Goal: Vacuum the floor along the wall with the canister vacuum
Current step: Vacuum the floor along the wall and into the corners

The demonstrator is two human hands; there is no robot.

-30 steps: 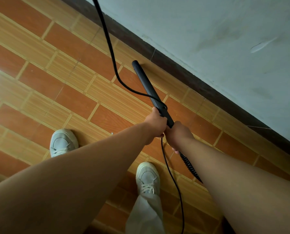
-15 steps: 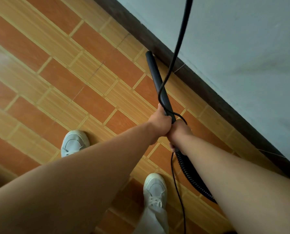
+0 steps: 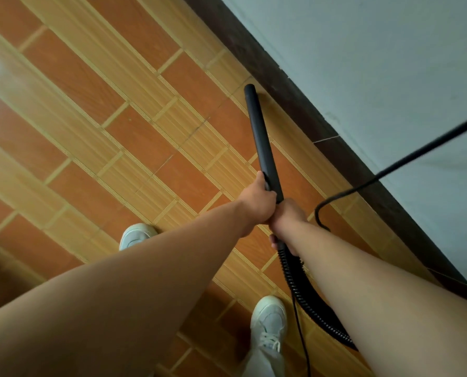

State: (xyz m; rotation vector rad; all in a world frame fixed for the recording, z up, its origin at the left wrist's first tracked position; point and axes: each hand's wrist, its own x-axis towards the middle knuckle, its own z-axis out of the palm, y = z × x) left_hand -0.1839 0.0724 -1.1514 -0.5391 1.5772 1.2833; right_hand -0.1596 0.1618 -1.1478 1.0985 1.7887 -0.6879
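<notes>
A black vacuum wand slants down to the tiled floor, its tip close to the dark skirting board at the foot of the pale wall. My left hand grips the wand's near end. Just behind it my right hand grips the wand where the ribbed black hose joins. The hose runs back under my right forearm. The canister is out of view.
A thin black power cord hangs across the wall from the right and loops near my right wrist; another stretch of cord trails down past my right shoe. My left shoe stands on the tiles further left.
The wand tip has slid along the floor close to the skirting board. The cord has swung from the upper middle over to the right side. The view has shifted along the wall.
</notes>
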